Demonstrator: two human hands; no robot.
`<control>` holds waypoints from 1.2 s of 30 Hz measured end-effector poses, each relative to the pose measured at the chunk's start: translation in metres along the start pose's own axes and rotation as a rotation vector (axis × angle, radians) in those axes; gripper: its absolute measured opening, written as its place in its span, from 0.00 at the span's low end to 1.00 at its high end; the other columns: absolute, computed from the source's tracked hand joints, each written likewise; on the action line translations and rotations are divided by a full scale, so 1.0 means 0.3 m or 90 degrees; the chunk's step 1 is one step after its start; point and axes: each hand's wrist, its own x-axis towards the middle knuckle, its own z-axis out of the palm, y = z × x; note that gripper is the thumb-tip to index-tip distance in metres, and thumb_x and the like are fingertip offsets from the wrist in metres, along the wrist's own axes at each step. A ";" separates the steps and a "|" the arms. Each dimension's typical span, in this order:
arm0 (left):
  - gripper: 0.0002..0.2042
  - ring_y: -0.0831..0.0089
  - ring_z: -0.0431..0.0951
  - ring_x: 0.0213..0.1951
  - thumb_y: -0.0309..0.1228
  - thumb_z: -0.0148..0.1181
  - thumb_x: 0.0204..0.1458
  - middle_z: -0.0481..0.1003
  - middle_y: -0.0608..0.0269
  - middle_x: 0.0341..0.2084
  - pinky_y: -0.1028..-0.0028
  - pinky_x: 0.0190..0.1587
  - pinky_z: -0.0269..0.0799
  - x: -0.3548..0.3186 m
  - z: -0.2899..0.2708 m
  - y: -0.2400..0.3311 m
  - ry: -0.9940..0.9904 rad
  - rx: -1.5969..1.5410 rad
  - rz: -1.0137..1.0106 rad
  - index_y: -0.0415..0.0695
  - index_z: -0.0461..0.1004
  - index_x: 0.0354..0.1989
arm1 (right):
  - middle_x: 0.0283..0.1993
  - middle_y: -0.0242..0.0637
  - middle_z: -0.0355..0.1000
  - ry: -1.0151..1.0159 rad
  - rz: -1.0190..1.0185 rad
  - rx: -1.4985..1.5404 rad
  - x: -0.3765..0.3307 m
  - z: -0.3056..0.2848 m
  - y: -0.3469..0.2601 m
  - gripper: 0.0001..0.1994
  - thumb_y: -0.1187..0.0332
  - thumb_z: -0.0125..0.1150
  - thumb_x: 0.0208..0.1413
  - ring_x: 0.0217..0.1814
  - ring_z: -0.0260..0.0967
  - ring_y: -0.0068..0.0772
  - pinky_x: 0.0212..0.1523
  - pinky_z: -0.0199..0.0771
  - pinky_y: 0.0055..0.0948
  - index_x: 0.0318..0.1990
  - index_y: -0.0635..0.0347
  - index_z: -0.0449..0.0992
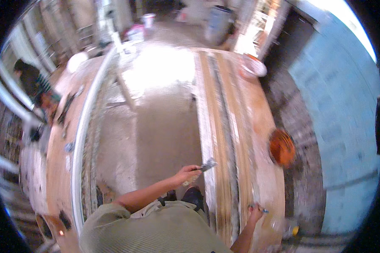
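My left hand [187, 173] is closed around the handle of a small grey tool [207, 164], perhaps a trowel or brush. Its tip rests at the inner edge of a long wooden board frame [217, 126] that runs away from me. My right hand [255, 211] lies on the outer board of that frame and grips a small blue-handled object [261, 208], too blurred to identify. Between the two hands run the frame's parallel planks and a grey groove. My olive shirt fills the lower edge.
A grey concrete floor [160, 126] lies left of the frame. An orange bowl [281, 147] sits on the right, a white tub [253, 67] farther off. A curved white rail [82, 135] runs on the left. Another person [29, 78] stands far left. A blue wall [342, 126] is on the right.
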 end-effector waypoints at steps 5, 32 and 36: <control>0.14 0.82 0.70 0.22 0.41 0.58 0.59 0.69 0.74 0.24 0.77 0.21 0.66 0.200 -0.221 0.108 0.059 -0.086 0.007 0.48 0.72 0.49 | 0.35 0.39 0.75 -0.071 -0.017 -0.035 0.072 0.454 -0.109 0.12 0.66 0.65 0.55 0.24 0.69 0.29 0.23 0.73 0.26 0.42 0.65 0.76; 0.09 0.78 0.72 0.19 0.35 0.57 0.59 0.69 0.70 0.22 0.77 0.19 0.68 1.427 -0.853 1.299 0.117 -0.016 -0.053 0.47 0.70 0.44 | 0.24 0.37 0.77 -0.223 -0.389 -0.141 0.444 3.092 -0.903 0.09 0.68 0.60 0.58 0.22 0.75 0.25 0.23 0.75 0.27 0.42 0.62 0.81; 0.09 0.79 0.71 0.21 0.36 0.57 0.59 0.69 0.71 0.23 0.77 0.21 0.68 1.546 -0.991 1.419 0.100 -0.023 -0.077 0.49 0.69 0.44 | 0.24 0.41 0.76 -0.171 -0.405 -0.221 0.501 3.415 -0.937 0.10 0.63 0.60 0.56 0.28 0.75 0.39 0.30 0.73 0.38 0.38 0.59 0.82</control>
